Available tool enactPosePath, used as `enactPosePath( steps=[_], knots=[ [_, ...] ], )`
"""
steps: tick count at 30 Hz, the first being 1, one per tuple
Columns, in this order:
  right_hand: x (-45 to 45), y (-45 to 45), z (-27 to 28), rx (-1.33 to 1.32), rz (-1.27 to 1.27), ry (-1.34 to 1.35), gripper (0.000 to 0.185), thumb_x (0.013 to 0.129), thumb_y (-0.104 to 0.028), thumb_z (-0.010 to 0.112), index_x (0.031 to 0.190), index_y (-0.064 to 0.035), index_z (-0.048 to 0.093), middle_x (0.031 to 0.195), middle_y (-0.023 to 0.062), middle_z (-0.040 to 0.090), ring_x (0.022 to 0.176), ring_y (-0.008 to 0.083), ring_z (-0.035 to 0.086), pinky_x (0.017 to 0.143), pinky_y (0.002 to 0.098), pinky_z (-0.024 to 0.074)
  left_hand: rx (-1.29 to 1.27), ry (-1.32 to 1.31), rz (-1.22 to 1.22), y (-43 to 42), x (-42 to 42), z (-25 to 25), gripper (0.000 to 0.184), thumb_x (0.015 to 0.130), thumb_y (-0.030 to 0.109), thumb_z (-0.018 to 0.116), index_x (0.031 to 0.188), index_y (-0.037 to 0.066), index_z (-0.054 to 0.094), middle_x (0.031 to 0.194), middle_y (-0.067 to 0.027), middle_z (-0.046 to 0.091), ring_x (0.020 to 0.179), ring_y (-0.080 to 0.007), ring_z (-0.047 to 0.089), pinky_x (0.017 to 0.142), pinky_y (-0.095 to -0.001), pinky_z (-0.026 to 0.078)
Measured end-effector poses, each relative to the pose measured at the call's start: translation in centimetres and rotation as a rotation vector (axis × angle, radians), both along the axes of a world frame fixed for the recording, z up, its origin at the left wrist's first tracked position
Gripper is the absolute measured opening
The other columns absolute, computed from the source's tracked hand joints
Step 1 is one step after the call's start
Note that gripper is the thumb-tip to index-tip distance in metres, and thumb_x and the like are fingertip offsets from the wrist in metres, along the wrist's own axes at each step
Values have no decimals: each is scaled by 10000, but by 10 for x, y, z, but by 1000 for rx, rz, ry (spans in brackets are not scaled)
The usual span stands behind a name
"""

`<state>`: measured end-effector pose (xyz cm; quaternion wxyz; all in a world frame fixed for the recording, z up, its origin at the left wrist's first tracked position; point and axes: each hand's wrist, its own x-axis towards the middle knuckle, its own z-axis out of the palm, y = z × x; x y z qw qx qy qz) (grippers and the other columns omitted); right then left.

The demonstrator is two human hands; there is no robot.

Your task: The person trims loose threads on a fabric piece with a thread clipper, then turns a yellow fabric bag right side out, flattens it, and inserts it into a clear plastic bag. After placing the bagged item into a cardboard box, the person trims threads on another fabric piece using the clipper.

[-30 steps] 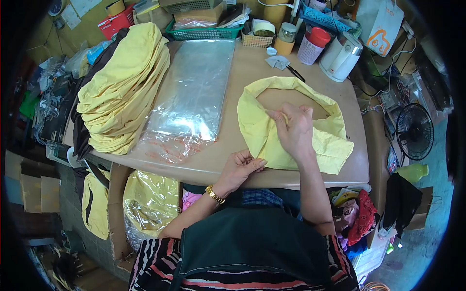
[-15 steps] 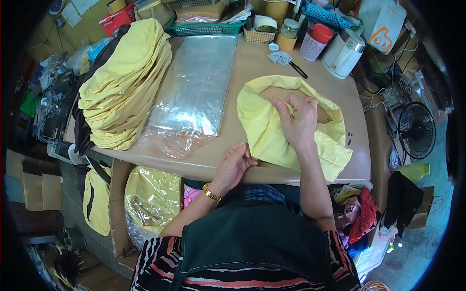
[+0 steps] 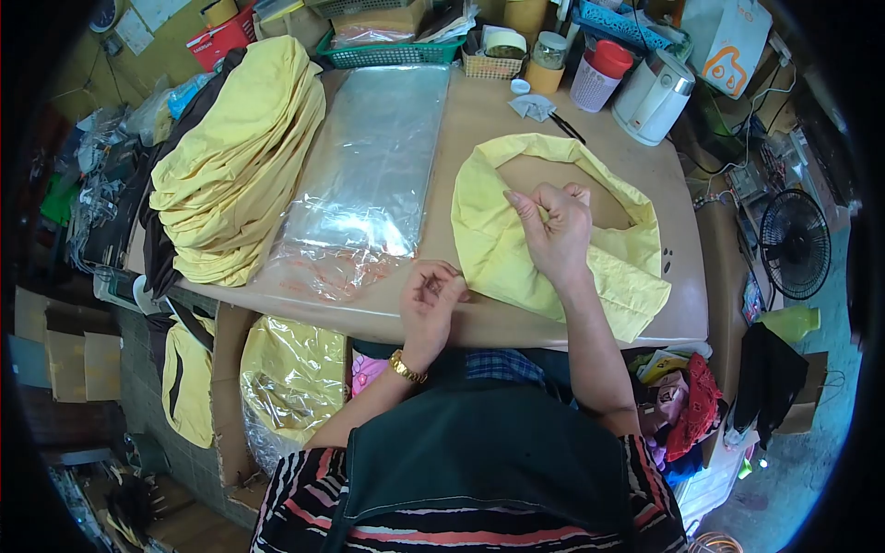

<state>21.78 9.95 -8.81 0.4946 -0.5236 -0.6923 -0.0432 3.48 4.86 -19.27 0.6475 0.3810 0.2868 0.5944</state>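
Note:
A yellow fabric piece point(image 3: 493, 249), bent into a loop with an opening in its upper half, lies on the table near its front edge. My right hand point(image 3: 558, 230) is closed over the middle of the loop, pinching the fabric, with the thumb pointing up-left. Just left of the fabric's lower left edge is my left hand point(image 3: 431, 297), palm turned up and fingers curled. Its thumb and forefinger come together by that edge; whatever is between them is too small to make out.
Left on the table point(image 3: 369, 318), a tall heap of yellow fabric point(image 3: 235, 166) stands beside a stack of clear plastic bags point(image 3: 373, 157). Along the back are a green basket point(image 3: 392, 55), a red-lidded container point(image 3: 595, 78) and a kettle point(image 3: 653, 97). A fan point(image 3: 795, 244) stands at right.
My left hand has moved left and slightly up, away from the fabric edge, turning its palm up. My right hand has shifted slightly left, and the loop's opening looks wider.

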Motion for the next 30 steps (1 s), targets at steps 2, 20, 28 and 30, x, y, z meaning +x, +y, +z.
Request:
enactPosePath(
  steps=[2,20,28,30],
  knots=[
    [-1,1,2,-4,-10,-7,340,823,-249,738,605,-85,535,541,69,486,511,263,358,676,354,296,294,230,120,-2,0,-2,211,895,31,642,1095,-25,602,1156,-108,531,965,-138,631,780,-251,584],
    [-6,9,0,128,64,-128,376,774,-245,771,585,-110,475,526,31,468,483,224,428,671,352,294,19,398,39,-8,8,17,101,844,12,710,913,-49,668,890,-24,573,754,-51,563,671,-185,473],
    [-19,4,-6,146,100,-173,376,749,-276,779,582,-119,482,526,17,470,483,204,453,692,352,314,391,897,214,-2,-1,25,158,807,24,719,961,-5,701,765,-64,557,653,-150,531,595,-273,434],
    [-19,5,-8,145,89,-175,374,748,-278,779,584,-121,483,526,17,468,483,203,454,692,350,314,528,1006,295,0,-4,34,122,804,16,706,921,-6,680,787,-88,574,651,-196,537,609,-304,439]
  ],
)
